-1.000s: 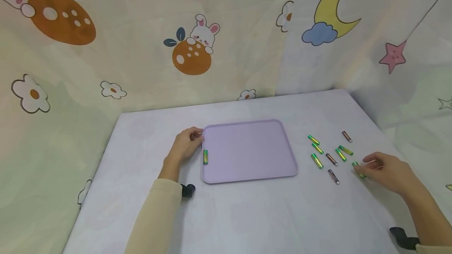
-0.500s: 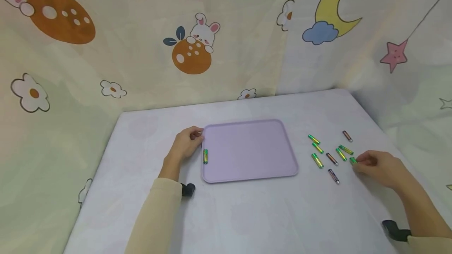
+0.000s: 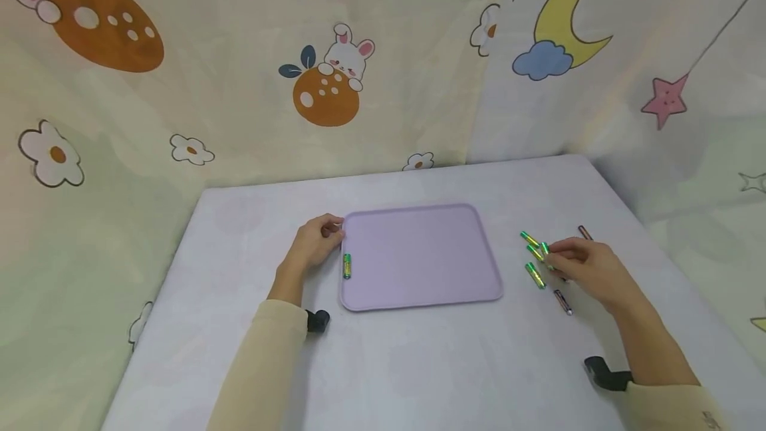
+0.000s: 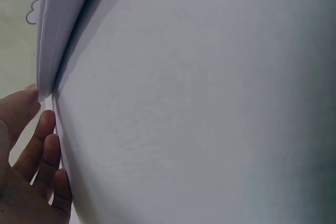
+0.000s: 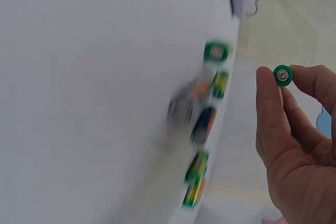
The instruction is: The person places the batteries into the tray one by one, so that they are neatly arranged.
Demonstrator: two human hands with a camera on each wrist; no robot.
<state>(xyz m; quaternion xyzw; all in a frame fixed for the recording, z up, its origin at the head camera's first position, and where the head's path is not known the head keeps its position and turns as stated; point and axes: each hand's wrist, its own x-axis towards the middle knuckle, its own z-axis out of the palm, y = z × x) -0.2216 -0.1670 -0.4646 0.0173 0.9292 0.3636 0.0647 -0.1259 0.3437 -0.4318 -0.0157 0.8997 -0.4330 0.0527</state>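
Tray [image 3: 421,258] lay flat, your left hand [image 3: 314,243] touched its left edge, thumb and forefinger apart, your right hand [image 3: 589,273], beyond its right side, pinched a green battery [image 5: 283,75] between thumb and fingertips.

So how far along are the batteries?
Looks done: one green battery lies on the purple tray, near its left edge. In hand: the right hand pinches another green battery. Perhaps left: the other batteries lying loose on the table.
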